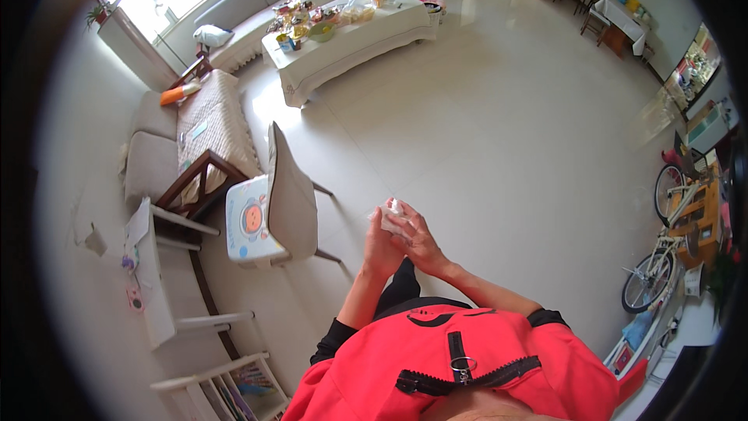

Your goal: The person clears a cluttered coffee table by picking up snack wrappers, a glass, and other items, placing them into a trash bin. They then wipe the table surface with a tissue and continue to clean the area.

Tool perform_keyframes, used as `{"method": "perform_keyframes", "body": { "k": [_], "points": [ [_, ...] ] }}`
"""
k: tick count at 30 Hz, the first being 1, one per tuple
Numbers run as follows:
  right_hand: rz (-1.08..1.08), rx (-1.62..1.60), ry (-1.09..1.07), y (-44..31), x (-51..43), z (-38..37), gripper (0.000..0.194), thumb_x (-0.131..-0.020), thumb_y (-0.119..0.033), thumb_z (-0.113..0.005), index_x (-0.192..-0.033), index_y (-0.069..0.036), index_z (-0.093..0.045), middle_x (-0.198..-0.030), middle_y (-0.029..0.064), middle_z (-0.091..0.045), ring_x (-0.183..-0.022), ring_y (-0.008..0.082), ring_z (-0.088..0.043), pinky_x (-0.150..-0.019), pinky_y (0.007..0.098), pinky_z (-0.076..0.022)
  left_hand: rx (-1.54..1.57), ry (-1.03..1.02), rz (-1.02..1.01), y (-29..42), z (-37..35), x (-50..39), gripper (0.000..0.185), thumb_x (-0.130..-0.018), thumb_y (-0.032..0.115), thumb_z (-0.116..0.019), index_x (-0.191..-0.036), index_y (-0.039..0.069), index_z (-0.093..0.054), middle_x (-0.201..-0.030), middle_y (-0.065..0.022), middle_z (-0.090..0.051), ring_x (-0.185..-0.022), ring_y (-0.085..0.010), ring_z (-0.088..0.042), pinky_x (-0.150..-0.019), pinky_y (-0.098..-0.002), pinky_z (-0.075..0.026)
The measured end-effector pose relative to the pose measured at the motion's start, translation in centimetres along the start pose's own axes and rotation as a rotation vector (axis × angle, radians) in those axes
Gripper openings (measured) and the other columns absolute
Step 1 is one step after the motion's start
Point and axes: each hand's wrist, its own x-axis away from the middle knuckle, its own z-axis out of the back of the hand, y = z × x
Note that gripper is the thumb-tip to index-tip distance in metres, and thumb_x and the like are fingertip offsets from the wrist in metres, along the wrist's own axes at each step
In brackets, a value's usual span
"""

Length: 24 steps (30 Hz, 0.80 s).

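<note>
My left hand (380, 248) and my right hand (422, 241) meet in front of my body at waist height. Between them is a crumpled, thin white wad (390, 221), partly see-through at its edge. Whether it is tissue or plastic film I cannot tell. The fingers of my right hand lie across the wad, while the left palm supports it from the other side. Much of it is hidden by the fingers. Below the hands stretches the pale tiled floor (467, 158).
A chair (295, 204) with a cartoon cushion (251, 219) stands left, near a white desk (160, 298) and a sofa (216, 117). A cloth-covered table (350, 47) holds food packages and a green bowl (321, 32). A bicycle (666, 234) stands along the right side.
</note>
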Motion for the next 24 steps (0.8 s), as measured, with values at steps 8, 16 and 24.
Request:
{"method": "perform_keyframes", "body": {
  "k": [8, 16, 24],
  "points": [
    [-0.14, -0.054, 0.345, 10.3, -21.6, 13.8, 0.022, -0.088, -0.009, -0.063, -0.11, -0.005, -0.066, -0.107, 0.009, -0.065, -0.094, 0.0219, -0.061, -0.081, 0.0316, -0.0494, -0.244, -0.083, 0.284, 6.7, -5.5, -25.9, 0.049, -0.101, 0.047, -0.04, -0.135, 0.012, -0.043, -0.135, -0.004, -0.049, -0.125, -0.0182, -0.044, -0.108, -0.0412, -0.032],
    [-0.598, -0.565, 0.793, 22.8, -30.5, 29.6, 0.025, -0.094, -0.022, -0.062, -0.109, -0.002, -0.064, -0.087, 0.001, -0.065, -0.072, 0.0093, -0.056, -0.064, 0.0241, -0.0436, -0.509, -0.074, 0.441, 10.1, -9.0, -52.7, 0.065, -0.099, 0.042, -0.047, -0.149, 0.006, -0.027, -0.151, -0.0128, -0.031, -0.137, -0.0272, -0.035, -0.112, -0.0417, -0.032],
    [-0.64, -0.627, 0.836, 37.0, -49.4, 45.4, 0.023, -0.094, -0.02, -0.062, -0.111, -0.003, -0.064, -0.096, 0.0027, -0.065, -0.08, 0.0109, -0.059, -0.069, 0.0281, -0.0495, -0.554, 0.264, 0.276, 17.4, -6.9, -79.4, 0.045, -0.098, 0.028, -0.052, -0.132, -0.001, -0.047, -0.122, -0.0154, -0.056, -0.113, -0.0274, -0.059, -0.097, -0.0385, -0.048]
  ]
}}
